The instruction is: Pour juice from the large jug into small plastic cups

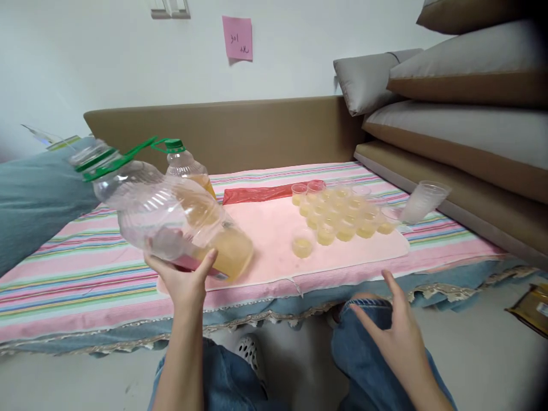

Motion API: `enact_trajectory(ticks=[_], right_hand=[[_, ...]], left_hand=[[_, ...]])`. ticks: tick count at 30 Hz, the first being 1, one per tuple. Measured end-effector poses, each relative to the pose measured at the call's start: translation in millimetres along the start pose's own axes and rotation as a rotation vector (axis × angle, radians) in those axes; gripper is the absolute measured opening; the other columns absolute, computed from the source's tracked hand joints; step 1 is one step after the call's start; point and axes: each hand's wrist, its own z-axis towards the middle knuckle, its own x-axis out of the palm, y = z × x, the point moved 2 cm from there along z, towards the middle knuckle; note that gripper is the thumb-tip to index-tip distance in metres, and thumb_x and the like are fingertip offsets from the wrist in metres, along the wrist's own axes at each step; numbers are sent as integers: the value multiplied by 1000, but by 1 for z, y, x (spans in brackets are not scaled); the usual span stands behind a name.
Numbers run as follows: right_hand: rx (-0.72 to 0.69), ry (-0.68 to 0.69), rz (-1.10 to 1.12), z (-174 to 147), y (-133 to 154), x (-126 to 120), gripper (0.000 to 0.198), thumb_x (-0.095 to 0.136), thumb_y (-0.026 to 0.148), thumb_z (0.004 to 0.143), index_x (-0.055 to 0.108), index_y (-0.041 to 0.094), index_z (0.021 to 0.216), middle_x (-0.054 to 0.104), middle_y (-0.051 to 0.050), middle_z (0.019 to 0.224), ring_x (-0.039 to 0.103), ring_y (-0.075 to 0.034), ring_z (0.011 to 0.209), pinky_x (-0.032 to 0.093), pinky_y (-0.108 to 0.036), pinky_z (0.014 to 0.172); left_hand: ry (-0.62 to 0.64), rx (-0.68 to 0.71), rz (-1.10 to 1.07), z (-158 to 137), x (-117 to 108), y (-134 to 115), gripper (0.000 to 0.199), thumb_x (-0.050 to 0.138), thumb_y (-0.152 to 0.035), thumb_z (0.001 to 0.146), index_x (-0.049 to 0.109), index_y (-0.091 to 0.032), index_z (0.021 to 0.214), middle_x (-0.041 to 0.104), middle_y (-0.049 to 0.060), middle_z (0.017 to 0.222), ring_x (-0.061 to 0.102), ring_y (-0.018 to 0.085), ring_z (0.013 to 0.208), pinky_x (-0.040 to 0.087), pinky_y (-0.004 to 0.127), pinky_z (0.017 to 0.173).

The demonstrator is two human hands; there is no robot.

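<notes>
My left hand (184, 279) grips a large clear plastic jug (141, 217) from below. The jug is tilted, its uncapped neck pointing up and left, and pale yellow liquid has pooled in its base. Over my right knee, my right hand (396, 337) is empty, with thumb and fingers apart. One small clear cup (302, 245) of yellow liquid stands in front of a cluster of similar filled cups (336, 220). Beside them a stack of nested cups (423, 202) leans over to the right. Behind my jug stands a second jug (188, 165) with a green cap.
A pink mat (261, 262) lies on the striped cloth (60, 285), with a folded red plastic bag (265, 193) along its back. Stacked cushions (466, 114) rise at the right. A blue cushion-like form (43, 188) is at the left. A brown packet (531, 308) sits at the lower right.
</notes>
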Motion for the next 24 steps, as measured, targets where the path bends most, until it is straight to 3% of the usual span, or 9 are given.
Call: enact_trajectory(ticks=[4, 11, 18, 24], right_hand=[[-66, -3, -260, -10, -31, -11, 77, 37, 74, 94, 48, 13, 138, 56, -18, 129, 50, -40, 122, 36, -62, 104], [-147, 74, -273, -15, -39, -15, 59, 37, 67, 98, 53, 18, 127, 59, -11, 127, 57, -33, 113, 46, -50, 96], [-184, 75, -294, -13, -38, -18, 59, 34, 67, 99, 53, 18, 125, 59, -10, 124, 57, -32, 111, 45, -49, 95], [-161, 78, -319, -13, -43, -19, 59, 33, 67, 100, 54, 18, 124, 60, -9, 122, 56, -32, 110, 46, -48, 93]], left_hand=[[-100, 93, 215, 20, 1, 3, 129, 90, -30, 45, 12, -16, 147, 38, 22, 146, 49, 27, 132, 40, 40, 111], [-243, 103, 368, 43, 9, 34, 131, 88, -37, 50, 6, -10, 148, 12, 27, 158, 25, 29, 148, 23, 38, 121], [-217, 78, 595, 37, 14, 53, 134, 88, -49, 49, 10, -7, 149, 21, 28, 157, 20, 35, 149, 19, 45, 122], [-150, 26, 737, 35, 11, 46, 140, 78, -70, 54, 0, -6, 151, 6, 31, 160, 2, 42, 151, 5, 56, 122]])
